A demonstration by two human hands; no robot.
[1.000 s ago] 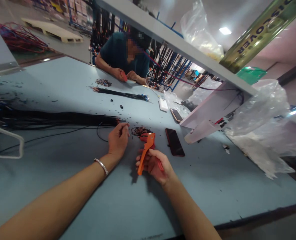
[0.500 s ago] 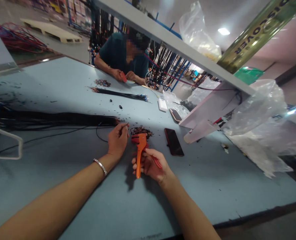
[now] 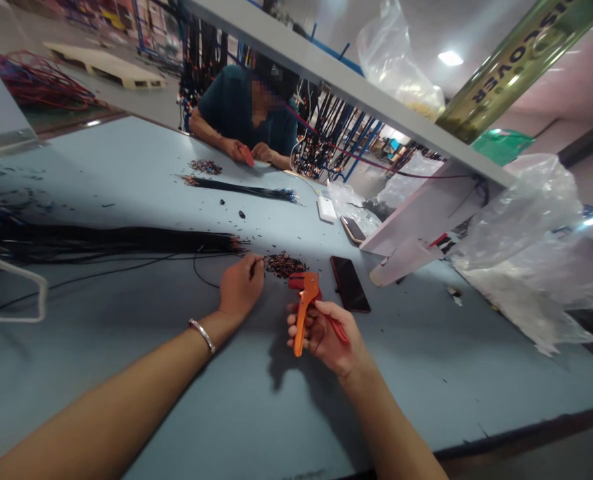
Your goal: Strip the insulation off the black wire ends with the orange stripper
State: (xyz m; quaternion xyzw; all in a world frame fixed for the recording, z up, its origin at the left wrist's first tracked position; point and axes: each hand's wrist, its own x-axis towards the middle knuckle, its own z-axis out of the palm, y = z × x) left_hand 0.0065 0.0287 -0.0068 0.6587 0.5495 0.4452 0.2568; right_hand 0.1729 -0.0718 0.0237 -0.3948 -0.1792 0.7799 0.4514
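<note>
Here the right hand [image 3: 329,337] has its grip closed around the handles of an orange wire stripper [image 3: 303,307], and the tool's head points away from the person, lifted a little over the counter [image 3: 126,173]. The left hand [image 3: 241,287] rests on the counter just beside it, on the left, and its thumb and forefinger are pinched together on the end of a thin black wire [image 3: 201,267]. This wire bends away from the fingers to the left. I cannot tell if the wire end touches the tool; there seems to be a small gap between them.

Just beyond both grips lies a small heap of stripped insulation bits [image 3: 285,265], dark and reddish. To the right of the tool, very near, a dark phone [image 3: 350,284] lies flat on the counter. On the left wrist there is a silver bracelet [image 3: 203,333].

Farther to the left of the left hand, a thick bundle of black wires [image 3: 101,238] stretches along the counter, with its ends close to the pinching fingers. Farther away, a second bundle [image 3: 241,189] lies near another person [image 3: 241,107], who sits at the far side in a dark shirt and holds a red tool [image 3: 247,156]. A second phone [image 3: 353,230] and a white box [image 3: 327,209] lie between. To the right of the grips, crumpled plastic bags [image 3: 521,233] lie under a grey shelf [image 3: 356,87].
</note>
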